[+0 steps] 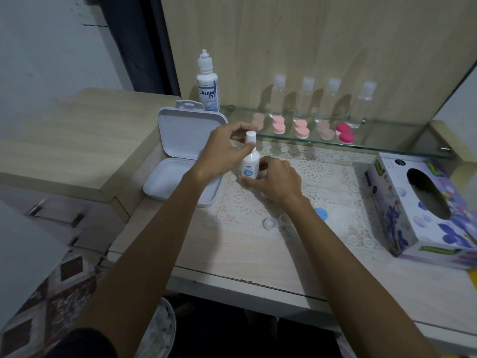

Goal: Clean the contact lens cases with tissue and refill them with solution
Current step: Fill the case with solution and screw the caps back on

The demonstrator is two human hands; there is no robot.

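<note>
At centre frame the left hand (224,148) pinches the white cap (251,136) of a small solution bottle (249,165), while the right hand (277,180) curls round its body. Five lens cases (302,129) and four clear bottles (305,99) line the glass shelf (387,140) behind; two loose lids (321,213) lie lower centre.

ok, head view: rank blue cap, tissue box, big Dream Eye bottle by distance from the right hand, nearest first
1. Blue cap: on the lace mat, just below and right of the right hand.
2. Big Dream Eye bottle: upright at the back left, on the glass shelf's end.
3. Tissue box: far right of the table.
Two and three are close; ranked by image only.
</note>
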